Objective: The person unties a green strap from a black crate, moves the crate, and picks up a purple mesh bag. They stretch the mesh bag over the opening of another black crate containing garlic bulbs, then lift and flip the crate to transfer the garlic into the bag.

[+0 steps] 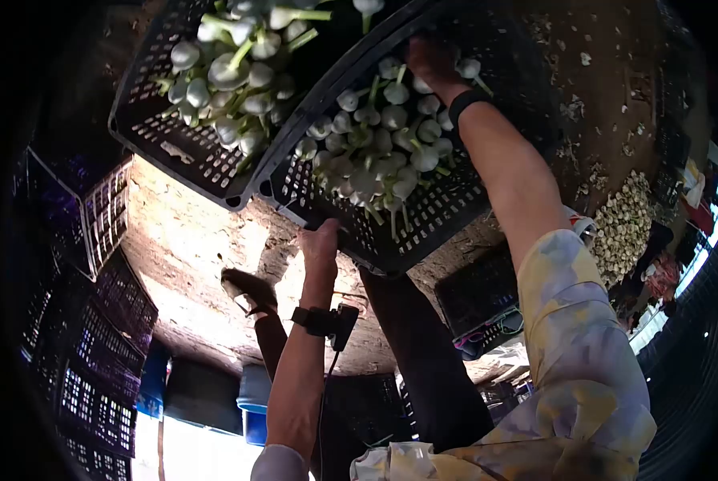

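Note:
A black plastic crate (pixel 447 204) with slotted sides holds a heap of white garlic bulbs (pixel 375 152) with short green stems. My left hand (pixel 321 239) is closed on the crate's near rim. Reaching over the bulbs, my right hand (pixel 437 66) is at the far part of the same crate, its fingers lost in shadow; I cannot tell whether they grip anything. A second black crate (pixel 167 160), also with garlic bulbs (pixel 231 76) in it, sits directly to the left, rim against rim. A strap with a small black device (pixel 327 322) is around my left wrist.
Stacked dark crates (pixel 98 385) line the left side. Blue tubs (pixel 253 393) stand behind, near my foot (pixel 251 290). On the right lies a pile of loose garlic (pixel 622 224), with scraps scattered over the brown ground (pixel 591 88). Another black crate (pixel 479 293) is by my leg.

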Demonstrator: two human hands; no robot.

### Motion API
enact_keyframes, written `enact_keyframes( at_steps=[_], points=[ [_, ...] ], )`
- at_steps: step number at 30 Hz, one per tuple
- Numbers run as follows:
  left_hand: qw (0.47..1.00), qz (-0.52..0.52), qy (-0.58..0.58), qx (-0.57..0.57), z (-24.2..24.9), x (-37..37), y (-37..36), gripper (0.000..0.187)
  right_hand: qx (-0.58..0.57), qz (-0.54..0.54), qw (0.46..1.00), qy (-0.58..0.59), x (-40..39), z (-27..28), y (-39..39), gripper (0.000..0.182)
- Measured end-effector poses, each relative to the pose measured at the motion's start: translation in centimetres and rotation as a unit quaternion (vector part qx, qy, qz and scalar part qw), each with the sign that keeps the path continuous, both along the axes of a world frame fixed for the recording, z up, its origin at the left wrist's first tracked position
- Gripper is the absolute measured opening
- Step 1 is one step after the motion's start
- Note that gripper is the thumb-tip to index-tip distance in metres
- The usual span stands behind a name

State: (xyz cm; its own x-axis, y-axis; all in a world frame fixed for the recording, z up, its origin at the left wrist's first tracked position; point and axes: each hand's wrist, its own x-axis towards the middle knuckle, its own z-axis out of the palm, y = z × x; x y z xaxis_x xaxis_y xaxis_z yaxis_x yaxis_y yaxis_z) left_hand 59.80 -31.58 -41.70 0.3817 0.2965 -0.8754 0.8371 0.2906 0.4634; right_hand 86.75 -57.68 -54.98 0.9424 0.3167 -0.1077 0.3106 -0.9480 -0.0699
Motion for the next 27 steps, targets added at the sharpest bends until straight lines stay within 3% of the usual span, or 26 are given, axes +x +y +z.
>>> enact_keyframes(
  at_steps=[2,4,6,7,10,13,15,16,17,20,23,25,26,27],
  points=[
    [0.999,-0.006,0.021,0.038,0.7,0.5,-0.4,0.025,0.051,0.008,0.999,0.018,0.9,-4.2,-1.3,0.019],
    [0.998,0.002,0.027,0.056,0.6,0.0,-0.7,0.019,0.09,0.014,0.995,0.028,0.8,-3.9,-0.7,0.017],
    [0.994,-0.015,0.069,0.085,0.8,0.9,-0.9,0.013,0.047,0.013,0.999,-0.019,0.8,-1.7,-0.9,0.015],
    [0.989,-0.006,0.115,0.094,0.9,1.1,-1.0,0.012,0.112,0.058,0.991,-0.051,1.1,-1.1,-1.5,0.02],
    [0.99,-0.009,0.106,0.09,0.8,1.2,-1.1,0.014,0.12,0.024,0.992,0.021,0.6,0.4,-2.7,0.028],
    [0.99,-0.023,0.075,0.118,0.9,1.2,-1.0,0.018,0.073,-0.031,0.995,0.065,0.7,-0.5,-2.3,0.019],
    [0.995,-0.006,0.049,0.092,0.7,0.9,-1.0,0.022,0.163,0.038,0.984,-0.063,0.6,-2.1,-1.8,0.014],
    [0.994,-0.009,0.054,0.092,0.6,0.6,-0.9,0.022,0.063,0.01,0.997,-0.046,-0.2,-1.3,-1.0,0.011],
    [0.994,-0.019,0.056,0.093,0.4,0.4,-0.8,0.021,0.061,0.007,0.997,-0.04,-0.7,-0.4,-0.7,0.011],
    [0.993,-0.028,0.059,0.098,0.2,0.5,-0.8,0.019,0.196,0.012,0.977,0.077,0.2,-0.6,-1.7,0.006],
    [0.991,-0.03,0.035,0.127,-0.1,0.4,-0.9,0.016,0.257,-0.04,0.961,0.097,-0.5,5.3,-1.7,0.009],
    [0.992,-0.024,0.038,0.116,0.0,0.5,-1.1,0.016,0.361,-0.142,0.917,0.092,-1.0,16.5,-1.7,0.006],
    [0.992,-0.023,0.042,0.115,0.0,0.6,-0.9,0.016,0.489,-0.205,0.847,0.039,-1.0,19.9,-3.8,0.01],
    [0.992,-0.014,0.04,0.115,0.0,1.0,-0.6,0.016,0.621,-0.317,0.717,-0.011,-0.4,22.8,-6.5,0.024]
  ],
)
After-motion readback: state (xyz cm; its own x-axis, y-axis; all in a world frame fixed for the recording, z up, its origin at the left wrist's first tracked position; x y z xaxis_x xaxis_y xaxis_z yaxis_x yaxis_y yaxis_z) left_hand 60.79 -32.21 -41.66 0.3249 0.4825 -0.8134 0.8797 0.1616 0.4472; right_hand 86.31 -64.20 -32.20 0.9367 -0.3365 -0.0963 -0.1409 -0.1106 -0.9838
